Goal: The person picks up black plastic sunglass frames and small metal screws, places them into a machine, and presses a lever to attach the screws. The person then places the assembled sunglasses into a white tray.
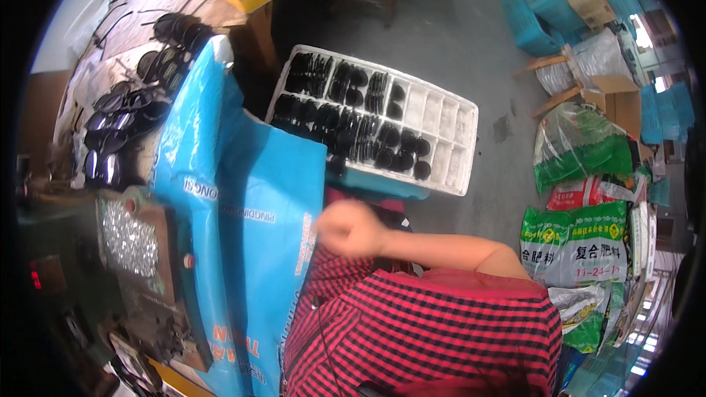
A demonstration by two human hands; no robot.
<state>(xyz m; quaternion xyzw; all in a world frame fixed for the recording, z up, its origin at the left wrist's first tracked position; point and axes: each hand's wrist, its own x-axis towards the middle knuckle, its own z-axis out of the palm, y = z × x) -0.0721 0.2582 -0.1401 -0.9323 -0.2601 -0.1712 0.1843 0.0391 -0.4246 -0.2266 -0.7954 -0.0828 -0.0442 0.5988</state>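
My right hand (348, 229) is blurred, with its fingers curled, beside the edge of a blue printed plastic sheet (270, 176); whether it holds anything is not clear. The sheet lies over my lap and up against the bench. My left hand is out of view. Beyond my right hand, a white foam compartment tray (469, 149) holds many dark sunglass lenses (347, 127) in rows. To the left, black-framed sunglasses (113, 121) lie in a pile on the bench. Below them stands a machine (182, 286) with a panel of small shiny pieces (129, 240).
A yellow-edged tray (248, 3) with eyeglasses stands at the top left. A teal crate (380, 183) is under the foam tray. Printed sacks (573, 242), a wire spool (557, 77), a cardboard box (620, 105) and blue plastic baskets (527, 22) stand at the right.
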